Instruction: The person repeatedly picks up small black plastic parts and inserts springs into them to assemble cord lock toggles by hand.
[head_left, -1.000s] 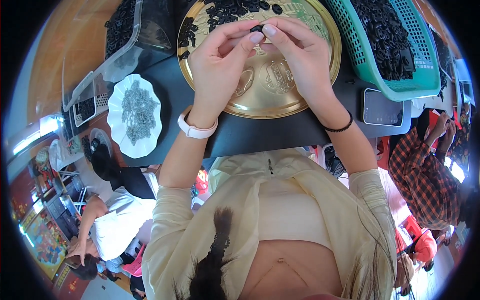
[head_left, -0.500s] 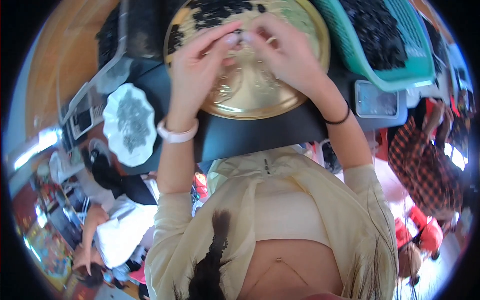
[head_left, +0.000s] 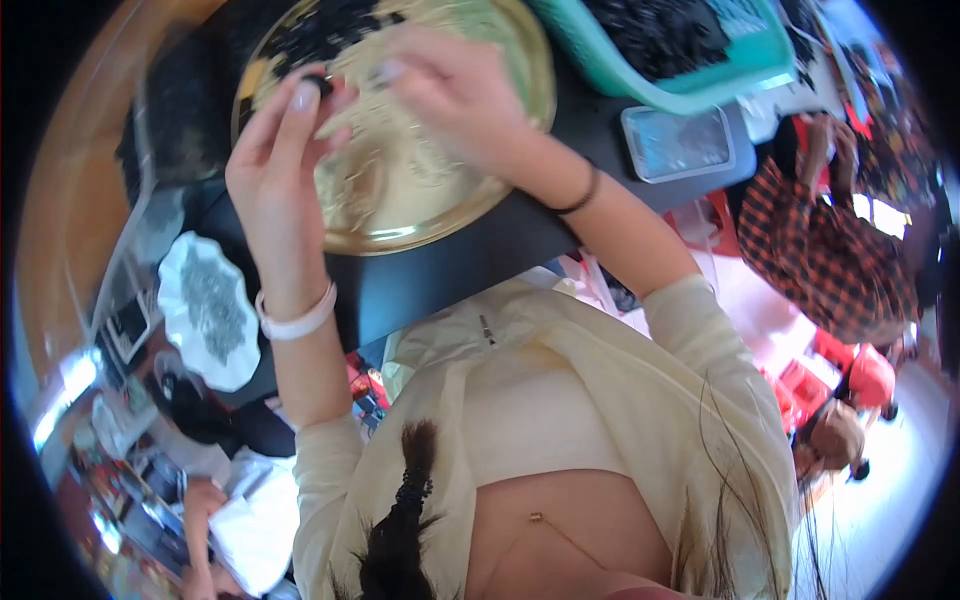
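Observation:
Over the round gold tray (head_left: 400, 243), my left hand (head_left: 285, 150) pinches a small black piece (head_left: 318, 84) between thumb and fingertips. My right hand (head_left: 455, 90) is a short way to its right, fingers curled together and slightly blurred; something tiny may be at its fingertips, too small to name. Beneath the hands the tray carries a heap of small black pieces (head_left: 320, 35) at its far left. Loose gold-coloured bits lie across its middle, partly hidden by my hands.
A white scalloped dish (head_left: 170, 300) of small grey bits (head_left: 215, 305) stands at left. At far right is a teal basket (head_left: 690, 98) of black pieces (head_left: 655, 35), with a clear plastic box (head_left: 680, 145) before it. A person in a checked shirt (head_left: 830, 250) sits at right.
My hands were together at the fingertips; now they are apart, the left holding the black piece. The view has turned, so the tray and basket appear further left.

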